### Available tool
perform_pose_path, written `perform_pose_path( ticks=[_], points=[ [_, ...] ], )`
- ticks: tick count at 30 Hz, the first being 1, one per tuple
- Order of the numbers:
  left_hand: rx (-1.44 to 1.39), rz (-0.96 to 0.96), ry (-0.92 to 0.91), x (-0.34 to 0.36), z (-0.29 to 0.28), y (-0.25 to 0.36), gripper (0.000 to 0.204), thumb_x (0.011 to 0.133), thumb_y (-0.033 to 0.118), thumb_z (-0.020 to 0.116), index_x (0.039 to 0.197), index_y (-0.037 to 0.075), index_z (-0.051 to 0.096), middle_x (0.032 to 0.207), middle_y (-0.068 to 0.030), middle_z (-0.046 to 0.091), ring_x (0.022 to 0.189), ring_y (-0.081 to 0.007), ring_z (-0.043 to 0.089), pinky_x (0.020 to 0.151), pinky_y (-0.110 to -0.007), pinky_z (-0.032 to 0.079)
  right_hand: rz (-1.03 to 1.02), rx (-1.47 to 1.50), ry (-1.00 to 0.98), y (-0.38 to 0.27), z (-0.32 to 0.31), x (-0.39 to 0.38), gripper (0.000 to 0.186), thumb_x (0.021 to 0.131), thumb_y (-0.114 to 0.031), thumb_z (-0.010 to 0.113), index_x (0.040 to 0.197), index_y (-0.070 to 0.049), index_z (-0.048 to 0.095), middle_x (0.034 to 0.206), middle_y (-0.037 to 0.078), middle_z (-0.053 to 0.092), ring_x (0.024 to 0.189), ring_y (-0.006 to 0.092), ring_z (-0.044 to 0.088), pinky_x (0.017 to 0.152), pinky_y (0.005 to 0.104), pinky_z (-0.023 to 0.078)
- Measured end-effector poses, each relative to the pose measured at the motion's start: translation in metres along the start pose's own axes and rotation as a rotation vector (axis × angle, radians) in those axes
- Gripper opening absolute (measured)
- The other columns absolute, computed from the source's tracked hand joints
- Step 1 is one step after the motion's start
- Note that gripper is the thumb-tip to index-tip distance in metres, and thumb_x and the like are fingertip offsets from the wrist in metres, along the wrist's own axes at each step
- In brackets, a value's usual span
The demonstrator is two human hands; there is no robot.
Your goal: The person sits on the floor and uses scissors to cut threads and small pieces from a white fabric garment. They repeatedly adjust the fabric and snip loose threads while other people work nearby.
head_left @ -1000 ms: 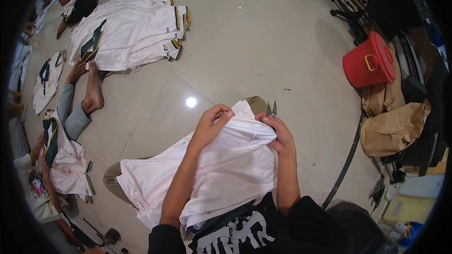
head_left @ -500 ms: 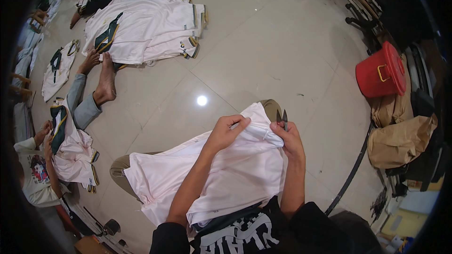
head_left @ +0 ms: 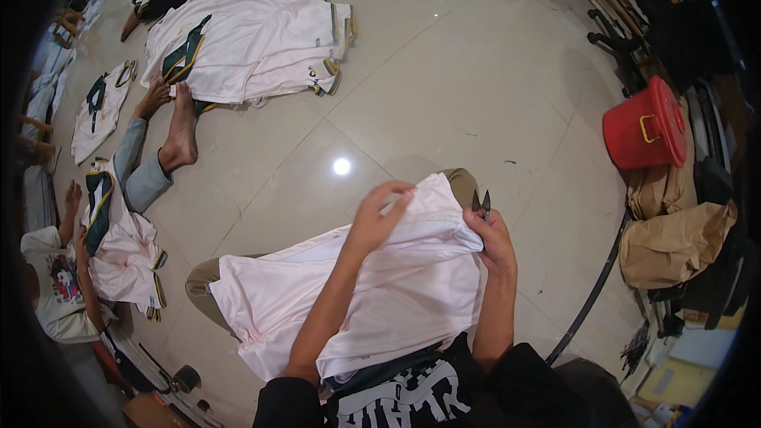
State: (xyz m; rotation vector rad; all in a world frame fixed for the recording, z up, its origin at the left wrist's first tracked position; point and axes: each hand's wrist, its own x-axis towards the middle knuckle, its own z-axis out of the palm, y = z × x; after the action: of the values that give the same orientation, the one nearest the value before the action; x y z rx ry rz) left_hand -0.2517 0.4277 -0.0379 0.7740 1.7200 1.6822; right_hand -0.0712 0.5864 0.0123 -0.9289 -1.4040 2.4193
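A pale pink-white shirt (head_left: pixel 412 277) lies spread across my lap and knees, its far edge folded up near my right hand. My right hand (head_left: pixel 495 242) is closed around small dark thread snips (head_left: pixel 481 203), blades pointing up and away. The thumb of that hand also presses on the folded hem. My left hand (head_left: pixel 376 220) hovers at the far edge of the cloth, its fingers curled and smeared by motion. A pale gap shows between its thumb and index finger. Whether it pinches anything cannot be made out.
White shirts with green-yellow trim lie in a large pile (head_left: pixel 254 47) at the far left. A person (head_left: pixel 63 277) sits at the left with another shirt (head_left: pixel 127 254). At the right stand a lidded red bucket (head_left: pixel 642 127), brown paper bags (head_left: pixel 674 246) and a black cable (head_left: pixel 590 301).
My left hand has come off the folded hem and moved slightly up and left. The snips and right hand have shifted slightly right and nearer. At the left, the other person's hand has risen.
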Motion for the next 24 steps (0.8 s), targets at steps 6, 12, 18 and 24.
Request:
perform_pose_path(
  ticks=[6,12,18,24],
  points=[
    [-0.215,-0.35,-0.291,-0.002,0.0,0.001,0.025,0.099,0.024,0.064,0.11,0.002,0.068,0.098,-0.0046,0.071,0.095,-0.0103,0.061,0.089,-0.028,0.046,-0.021,-0.338,0.122,-0.001,-0.006,0.001,0.02,0.093,-0.023,0.071,0.091,-0.004,0.067,0.081,-0.003,0.061,0.073,0.0064,0.054,0.068,0.0266,0.047],
    [-0.451,-0.327,-0.262,-0.004,-0.01,0.026,0.031,0.099,0.022,0.062,0.126,0.007,0.062,0.076,0.0055,0.06,0.068,-0.0035,0.051,0.07,-0.021,0.041,-0.148,-0.923,0.338,-0.022,0.021,-0.009,0.034,0.085,-0.027,0.079,0.101,0.0,0.065,0.077,0.003,0.061,0.074,0.0088,0.055,0.069,0.0272,0.047],
    [-0.405,-0.351,-0.346,-0.006,-0.024,0.052,0.035,0.098,0.02,0.061,0.131,0.007,0.06,0.099,0.0028,0.069,0.072,-0.0001,0.05,0.081,-0.022,0.043,-0.193,-0.865,0.25,-0.047,0.041,-0.02,0.036,0.082,-0.025,0.082,0.102,-0.001,0.064,0.082,0.005,0.065,0.076,0.0135,0.059,0.071,0.0281,0.048],
    [-0.413,-0.287,-0.312,-0.009,-0.017,0.051,0.037,0.098,0.022,0.06,0.133,0.009,0.058,0.077,0.0075,0.057,0.064,-0.0001,0.041,0.067,-0.02,0.032,-0.229,-0.812,-0.033,-0.043,0.034,-0.016,0.034,0.075,-0.017,0.087,0.098,-0.001,0.069,0.082,0.004,0.067,0.075,0.0107,0.058,0.067,0.0267,0.046]
  ],
)
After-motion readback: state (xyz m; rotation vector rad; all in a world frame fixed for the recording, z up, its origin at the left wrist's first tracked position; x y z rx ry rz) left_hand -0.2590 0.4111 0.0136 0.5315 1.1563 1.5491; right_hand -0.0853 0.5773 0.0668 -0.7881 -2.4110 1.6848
